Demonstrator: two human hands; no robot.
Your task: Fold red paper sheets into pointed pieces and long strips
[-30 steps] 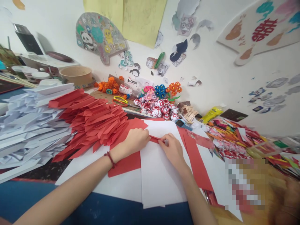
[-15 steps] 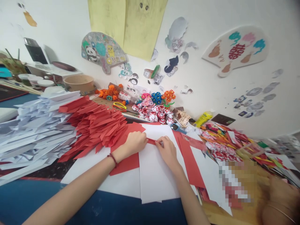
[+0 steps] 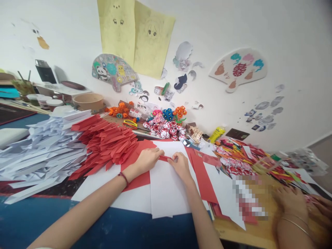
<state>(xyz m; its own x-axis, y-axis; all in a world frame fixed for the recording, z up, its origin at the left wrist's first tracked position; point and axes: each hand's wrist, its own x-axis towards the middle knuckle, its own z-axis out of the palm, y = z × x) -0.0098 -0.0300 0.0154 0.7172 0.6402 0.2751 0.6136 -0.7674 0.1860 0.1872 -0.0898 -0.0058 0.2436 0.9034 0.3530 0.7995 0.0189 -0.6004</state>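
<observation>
A narrow folded red paper strip point(image 3: 164, 158) spans the gap between my two hands. My left hand point(image 3: 149, 159) is closed around its left end, and a dark red bracelet circles that wrist. At the other end, my right hand point(image 3: 180, 166) pinches the strip between thumb and fingers. Under the strip lie white paper sheets point(image 3: 168, 190), with red paper point(image 3: 140, 180) beneath my left wrist. To the left is a heap of folded red paper pieces point(image 3: 109, 141), beside a larger heap of folded white ones point(image 3: 52, 148).
Red-and-white paper flowers point(image 3: 166, 130) lie along the wall behind a blue-strapped watch point(image 3: 187, 143). A tan bowl point(image 3: 88, 101) stands at the back left. At the right, another person's hand point(image 3: 292, 200) rests over the wooden table point(image 3: 233, 231), near colourful paper scraps.
The view has shifted, and more of the other person's hands shows at the right. My left fingers have loosened from a tight fist and stretch further along the strip.
</observation>
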